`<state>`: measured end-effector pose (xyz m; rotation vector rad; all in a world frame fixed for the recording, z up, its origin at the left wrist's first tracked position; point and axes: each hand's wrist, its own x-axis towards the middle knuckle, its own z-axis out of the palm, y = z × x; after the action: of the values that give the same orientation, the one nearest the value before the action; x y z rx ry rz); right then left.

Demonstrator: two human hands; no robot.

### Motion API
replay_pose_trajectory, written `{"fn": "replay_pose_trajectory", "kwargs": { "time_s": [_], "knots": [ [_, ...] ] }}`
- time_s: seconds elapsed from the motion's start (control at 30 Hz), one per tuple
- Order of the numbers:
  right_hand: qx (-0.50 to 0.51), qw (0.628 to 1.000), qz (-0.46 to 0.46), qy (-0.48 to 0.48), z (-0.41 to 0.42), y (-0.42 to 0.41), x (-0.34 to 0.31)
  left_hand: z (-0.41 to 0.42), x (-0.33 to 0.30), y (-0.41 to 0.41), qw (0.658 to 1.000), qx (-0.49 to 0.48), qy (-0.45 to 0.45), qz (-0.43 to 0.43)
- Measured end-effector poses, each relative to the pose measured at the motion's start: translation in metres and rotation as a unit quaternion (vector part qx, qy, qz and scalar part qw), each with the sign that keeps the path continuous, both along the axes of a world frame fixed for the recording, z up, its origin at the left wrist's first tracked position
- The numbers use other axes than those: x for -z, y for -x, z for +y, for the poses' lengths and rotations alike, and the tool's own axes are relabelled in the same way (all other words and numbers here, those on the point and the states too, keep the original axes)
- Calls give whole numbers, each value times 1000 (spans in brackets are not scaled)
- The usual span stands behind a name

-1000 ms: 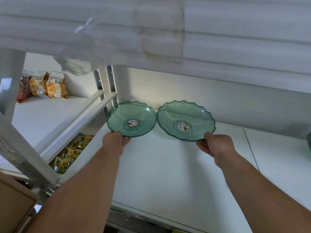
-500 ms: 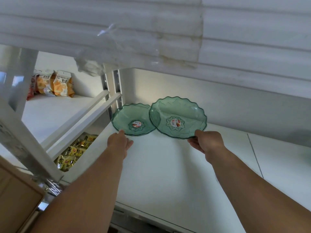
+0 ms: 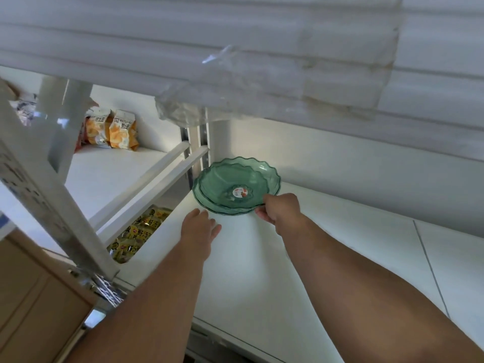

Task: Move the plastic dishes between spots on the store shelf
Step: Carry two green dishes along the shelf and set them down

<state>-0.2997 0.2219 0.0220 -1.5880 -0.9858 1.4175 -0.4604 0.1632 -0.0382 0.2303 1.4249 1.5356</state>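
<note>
Two see-through green plastic dishes with scalloped rims sit nested at the back left corner of the white shelf [image 3: 327,258]. The upper dish [image 3: 230,184] lies inside the lower dish [image 3: 222,209], whose rim shows beneath it. My right hand [image 3: 281,210] pinches the upper dish's near right rim. My left hand [image 3: 199,226] rests flat on the shelf just in front of the dishes, fingers apart, holding nothing.
Orange snack bags [image 3: 111,129] stand on the neighbouring shelf to the left. Yellow packets [image 3: 138,231] lie on a lower level beyond the shelf's left edge. White rails and an upright post [image 3: 195,142] border the left side. An overhead shelf edge [image 3: 235,61] hangs low.
My right hand has carried its dish leftward and set it onto the left dish. My left hand has let go of the left dish and drawn back onto the shelf.
</note>
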Motion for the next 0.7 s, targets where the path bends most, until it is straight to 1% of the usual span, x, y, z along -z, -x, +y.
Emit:
{"fn": "replay_pose_trajectory", "kwargs": {
  "time_s": [0.17,0.27,0.33,0.6,0.7],
  "knots": [
    [-10,1000,-8,27,2,11,8,0,3,-2,1000,-5,-8,-16],
    [-8,999,-8,30,5,14,10,2,2,-2,998,-18,-19,-49],
    [-5,999,-11,34,7,16,10,2,-2,-3,998,-10,-32,-58],
    [-11,998,-14,63,15,14,10,1,-10,-6,999,-6,-24,-44],
    [-27,997,-58,47,15,11,14,0,-13,-8,1000,3,-9,-16]
  ]
}}
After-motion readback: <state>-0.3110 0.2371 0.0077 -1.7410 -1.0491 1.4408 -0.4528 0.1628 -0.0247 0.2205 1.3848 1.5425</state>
